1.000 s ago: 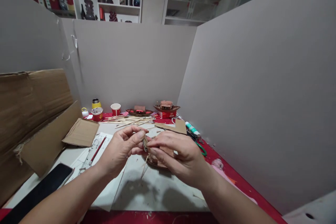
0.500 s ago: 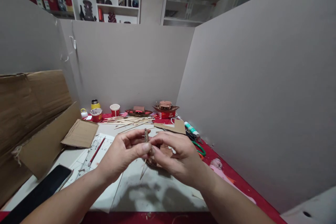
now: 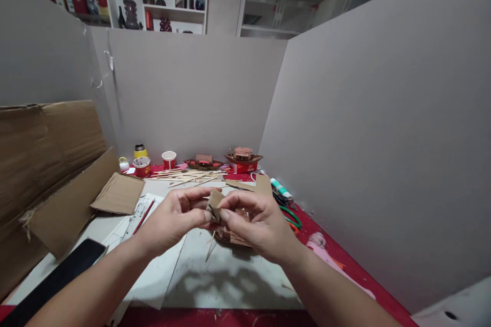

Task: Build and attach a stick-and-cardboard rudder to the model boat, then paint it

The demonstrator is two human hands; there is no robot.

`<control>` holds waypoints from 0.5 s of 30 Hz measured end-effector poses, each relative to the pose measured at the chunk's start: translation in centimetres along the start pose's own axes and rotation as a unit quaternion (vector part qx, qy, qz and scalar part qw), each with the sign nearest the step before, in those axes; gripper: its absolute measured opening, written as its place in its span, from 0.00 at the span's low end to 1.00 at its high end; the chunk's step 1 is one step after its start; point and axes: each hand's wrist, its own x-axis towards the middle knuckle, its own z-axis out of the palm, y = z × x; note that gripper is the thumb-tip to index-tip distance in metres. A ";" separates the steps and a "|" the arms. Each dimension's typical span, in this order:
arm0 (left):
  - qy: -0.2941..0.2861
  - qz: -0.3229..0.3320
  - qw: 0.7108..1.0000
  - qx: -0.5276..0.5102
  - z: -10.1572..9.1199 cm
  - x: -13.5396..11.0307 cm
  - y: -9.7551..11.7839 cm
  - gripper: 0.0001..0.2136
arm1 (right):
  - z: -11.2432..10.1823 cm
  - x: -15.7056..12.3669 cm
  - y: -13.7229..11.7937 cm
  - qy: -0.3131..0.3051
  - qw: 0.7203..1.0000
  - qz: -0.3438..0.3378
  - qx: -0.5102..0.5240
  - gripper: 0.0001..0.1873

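My left hand point(image 3: 174, 219) and my right hand point(image 3: 255, 225) meet above the table, both pinching one small brown cardboard piece point(image 3: 215, 202) between thumb and fingers. The piece now shows its flat face. Just below my right hand lies a small brown model part point(image 3: 230, 235) on the grey work mat point(image 3: 226, 278), with a thin wooden stick point(image 3: 210, 246) leaning out beneath the hands.
Cardboard sheets point(image 3: 49, 163) stand at the left, with a flat piece point(image 3: 119, 193) beside them. A black phone point(image 3: 57, 278) lies front left, a ruler and red pencil point(image 3: 140, 214) nearby. Wooden sticks point(image 3: 187, 176), cups point(image 3: 169, 159), model boats point(image 3: 243, 157), a glue tube point(image 3: 281, 188) and green scissors point(image 3: 292, 216) sit behind.
The cardboard piece has been turned in my fingers from edge-on to face-on. Both hands stayed together at about the same place.
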 end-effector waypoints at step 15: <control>0.054 0.079 0.993 0.070 0.9 -0.5 0.1 0.10 | -0.2 0.2 0.1 0.022 0.987 -0.098 -0.129 0.07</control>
